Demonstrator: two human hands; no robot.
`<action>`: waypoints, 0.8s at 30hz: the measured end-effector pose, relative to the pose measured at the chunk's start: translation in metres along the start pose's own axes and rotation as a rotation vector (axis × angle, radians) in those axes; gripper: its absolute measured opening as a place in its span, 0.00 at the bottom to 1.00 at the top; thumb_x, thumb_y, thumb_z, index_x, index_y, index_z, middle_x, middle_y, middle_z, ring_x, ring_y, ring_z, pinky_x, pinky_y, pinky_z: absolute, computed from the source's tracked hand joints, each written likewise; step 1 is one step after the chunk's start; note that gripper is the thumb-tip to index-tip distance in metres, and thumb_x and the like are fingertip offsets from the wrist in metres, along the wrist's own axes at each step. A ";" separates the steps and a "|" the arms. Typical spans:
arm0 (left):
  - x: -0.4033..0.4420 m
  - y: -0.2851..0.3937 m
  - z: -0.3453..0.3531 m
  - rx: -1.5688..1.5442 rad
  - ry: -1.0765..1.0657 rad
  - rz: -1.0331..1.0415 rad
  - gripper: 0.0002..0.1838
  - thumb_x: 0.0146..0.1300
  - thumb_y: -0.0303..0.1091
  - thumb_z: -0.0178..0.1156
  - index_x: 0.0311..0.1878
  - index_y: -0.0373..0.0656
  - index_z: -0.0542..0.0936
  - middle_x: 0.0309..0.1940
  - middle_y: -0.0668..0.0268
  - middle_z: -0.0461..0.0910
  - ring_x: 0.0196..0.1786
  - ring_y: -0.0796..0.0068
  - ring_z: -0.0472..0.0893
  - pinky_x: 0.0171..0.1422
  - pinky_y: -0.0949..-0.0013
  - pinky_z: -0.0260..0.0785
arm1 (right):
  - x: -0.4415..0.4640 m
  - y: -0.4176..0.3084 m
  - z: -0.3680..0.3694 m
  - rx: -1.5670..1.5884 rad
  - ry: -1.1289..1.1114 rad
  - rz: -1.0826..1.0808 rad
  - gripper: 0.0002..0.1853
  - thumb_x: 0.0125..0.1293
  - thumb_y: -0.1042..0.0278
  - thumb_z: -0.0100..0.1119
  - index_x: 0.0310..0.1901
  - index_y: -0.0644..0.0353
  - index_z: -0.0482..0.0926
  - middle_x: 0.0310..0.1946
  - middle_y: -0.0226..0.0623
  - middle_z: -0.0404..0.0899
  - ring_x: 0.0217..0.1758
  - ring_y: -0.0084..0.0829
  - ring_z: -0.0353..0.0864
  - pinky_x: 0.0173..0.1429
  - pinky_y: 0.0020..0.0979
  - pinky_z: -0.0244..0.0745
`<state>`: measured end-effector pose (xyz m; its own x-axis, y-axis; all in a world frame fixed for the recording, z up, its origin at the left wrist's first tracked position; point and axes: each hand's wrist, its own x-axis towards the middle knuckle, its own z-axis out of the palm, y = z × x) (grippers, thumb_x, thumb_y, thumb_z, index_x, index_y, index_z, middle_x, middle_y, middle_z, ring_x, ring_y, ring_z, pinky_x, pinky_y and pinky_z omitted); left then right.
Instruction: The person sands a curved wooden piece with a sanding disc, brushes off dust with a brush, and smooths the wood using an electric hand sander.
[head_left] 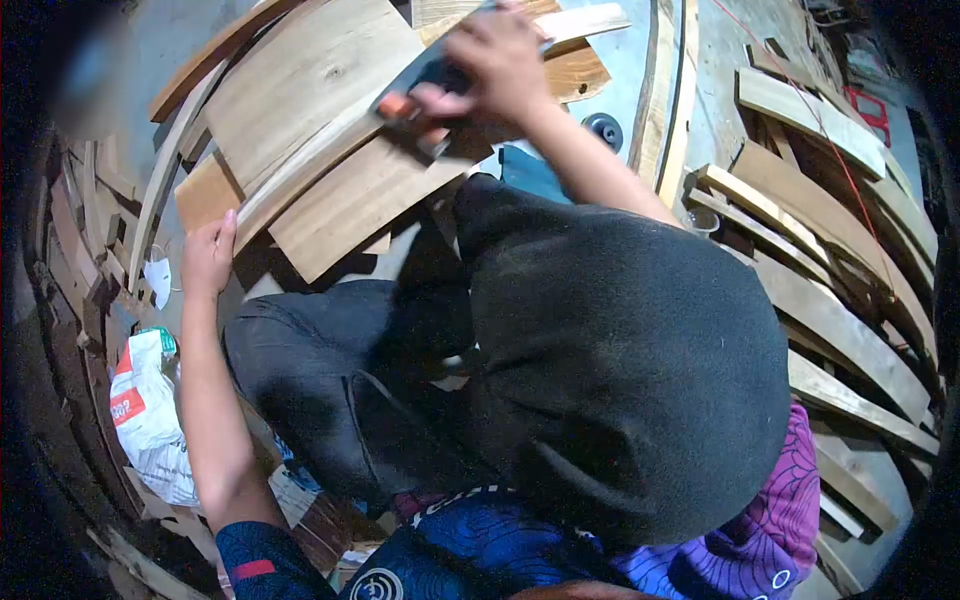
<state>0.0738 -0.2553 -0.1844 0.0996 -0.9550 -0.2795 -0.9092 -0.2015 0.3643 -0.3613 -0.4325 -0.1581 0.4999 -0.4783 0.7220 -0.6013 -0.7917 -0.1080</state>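
Right grip (500, 70): wrapped round a tool (425, 88), blurred, type uncertain. Strip (320, 160): below-left of the tool, long axis slanting from lower left to upper right. Left hand (208, 255): nearer, at strip's lower end; finger closure cannot be told.

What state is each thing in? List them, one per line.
Right hand: closed around the dark tool, blurred.
Dark tool: held; whether running, cannot tell.
Left hand: curled at the end of the narrow strip; firmness of grip unclear.
Narrow strip: bare wood, alongside the wide board.
Wide board: bare wood, knot showing.
Printed bag: crumpled; whether open, cannot tell.
Planks: piled loosely.
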 end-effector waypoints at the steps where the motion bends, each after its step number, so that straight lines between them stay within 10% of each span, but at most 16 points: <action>1: 0.000 -0.001 -0.001 -0.015 0.012 0.003 0.33 0.76 0.59 0.51 0.37 0.34 0.86 0.29 0.41 0.82 0.36 0.40 0.84 0.43 0.50 0.73 | -0.006 0.028 -0.007 -0.025 -0.006 0.111 0.27 0.46 0.40 0.74 0.40 0.54 0.82 0.42 0.44 0.79 0.52 0.50 0.78 0.63 0.56 0.68; 4: -0.001 0.001 -0.004 0.022 0.020 0.001 0.32 0.76 0.59 0.52 0.38 0.34 0.87 0.30 0.42 0.82 0.37 0.41 0.84 0.44 0.50 0.73 | -0.023 0.104 -0.030 -0.239 -0.078 0.530 0.26 0.43 0.46 0.76 0.38 0.57 0.81 0.40 0.49 0.77 0.47 0.52 0.78 0.53 0.51 0.73; 8: 0.002 0.002 -0.004 0.011 0.042 0.024 0.32 0.75 0.60 0.52 0.41 0.35 0.87 0.28 0.43 0.82 0.35 0.46 0.85 0.43 0.53 0.73 | -0.022 0.112 -0.039 -0.374 -0.070 0.561 0.26 0.50 0.42 0.73 0.37 0.58 0.83 0.45 0.44 0.79 0.51 0.52 0.77 0.54 0.51 0.74; 13: 0.002 -0.003 -0.001 -0.035 0.040 0.033 0.33 0.75 0.60 0.51 0.39 0.35 0.87 0.26 0.43 0.80 0.32 0.47 0.84 0.40 0.54 0.72 | -0.021 -0.020 0.003 -0.210 -0.069 0.184 0.32 0.50 0.26 0.70 0.42 0.47 0.86 0.48 0.36 0.78 0.58 0.47 0.75 0.65 0.61 0.62; 16: 0.002 -0.004 0.000 -0.036 0.028 0.030 0.35 0.76 0.60 0.50 0.30 0.32 0.80 0.24 0.45 0.78 0.29 0.49 0.80 0.38 0.53 0.69 | -0.017 -0.020 0.001 -0.148 -0.175 -0.100 0.25 0.54 0.36 0.71 0.45 0.47 0.85 0.51 0.36 0.80 0.62 0.45 0.76 0.68 0.55 0.65; 18: 0.000 0.000 0.000 -0.023 0.031 0.032 0.35 0.76 0.60 0.51 0.29 0.32 0.80 0.24 0.45 0.77 0.29 0.48 0.79 0.38 0.52 0.69 | -0.035 0.043 -0.002 -0.018 -0.370 0.299 0.27 0.52 0.36 0.75 0.43 0.49 0.85 0.50 0.38 0.80 0.63 0.45 0.76 0.66 0.52 0.67; 20: 0.001 -0.001 -0.002 -0.017 0.060 0.031 0.35 0.76 0.60 0.51 0.29 0.32 0.79 0.24 0.44 0.77 0.28 0.47 0.78 0.38 0.52 0.68 | -0.022 0.106 -0.021 -0.101 -0.095 0.445 0.25 0.47 0.43 0.75 0.30 0.60 0.80 0.28 0.47 0.77 0.37 0.53 0.78 0.44 0.50 0.73; 24: 0.002 0.001 -0.004 -0.051 0.064 0.065 0.34 0.76 0.58 0.52 0.29 0.31 0.79 0.24 0.43 0.76 0.28 0.46 0.78 0.38 0.51 0.68 | -0.016 0.137 -0.049 -0.174 -0.096 0.583 0.24 0.51 0.43 0.73 0.30 0.59 0.82 0.36 0.48 0.79 0.45 0.52 0.77 0.51 0.51 0.74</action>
<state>0.0743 -0.2586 -0.1814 0.0684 -0.9779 -0.1976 -0.8931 -0.1483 0.4248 -0.4825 -0.5140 -0.1509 0.1074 -0.8523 0.5120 -0.8812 -0.3200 -0.3479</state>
